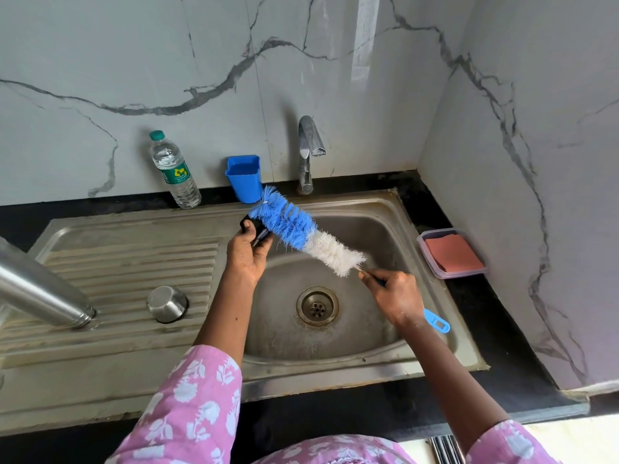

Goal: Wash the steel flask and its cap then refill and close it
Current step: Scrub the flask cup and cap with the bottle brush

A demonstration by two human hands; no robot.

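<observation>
My left hand [246,254] grips a small black flask cap [256,226] over the left edge of the sink basin [395,236]. My right hand [393,296] holds the blue handle of a bottle brush [301,231]; its blue and white bristles lie against the cap. The steel flask [43,286] stands upside down and tilted on the ribbed drainboard [134,266] at the far left. A steel cup lid [166,303] sits upside down on the drainboard beside it.
A steel tap [310,152] stands behind the basin, with no water running. A blue holder [244,177] and a plastic water bottle [174,170] stand at the back. A clear box with a pink cloth [450,252] sits on the black counter at right.
</observation>
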